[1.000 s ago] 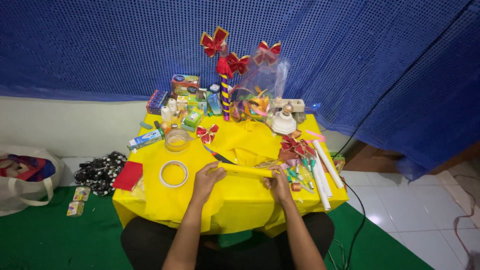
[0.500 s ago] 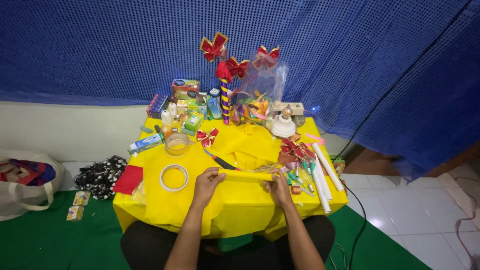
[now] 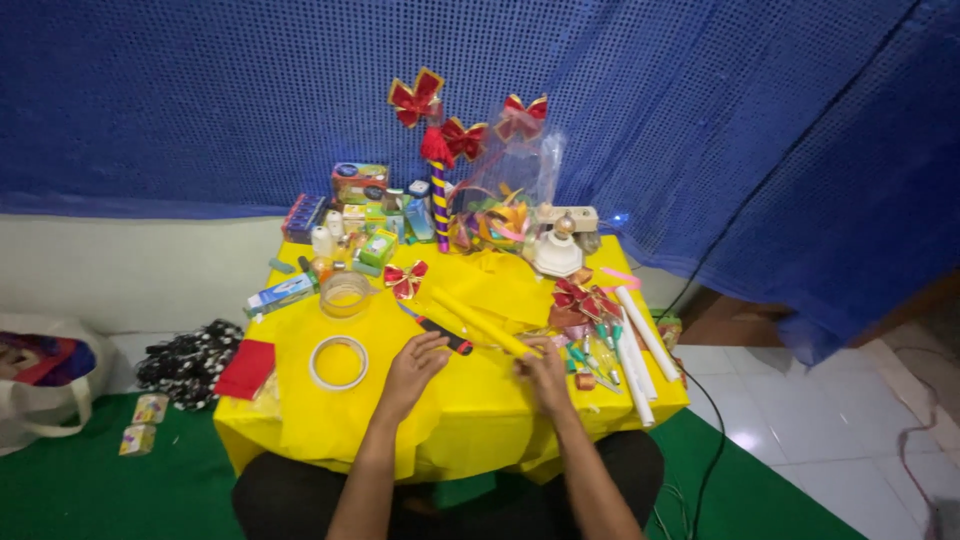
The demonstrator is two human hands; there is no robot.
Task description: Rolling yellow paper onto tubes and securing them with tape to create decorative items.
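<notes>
On the yellow-covered tabletop [image 3: 300, 420], the long yellow rolled paper tube [image 3: 480, 322] is lying slantwise near the middle, with the right hand [image 3: 545, 375] pinching its near end in a closed grip while the left hand [image 3: 415, 362], fingers loosely spread and holding nothing, is resting beside its middle, close to the black craft knife with a red stripe [image 3: 443, 335]. Honestly, I'm thinking that roll is risking springing open or getting creased, since only one end is being held. That blade is also sitting awfully close to the left fingers, and the cluster of small green-tipped bits [image 3: 590, 358] by the right wrist is begging to get swept off the edge.
</notes>
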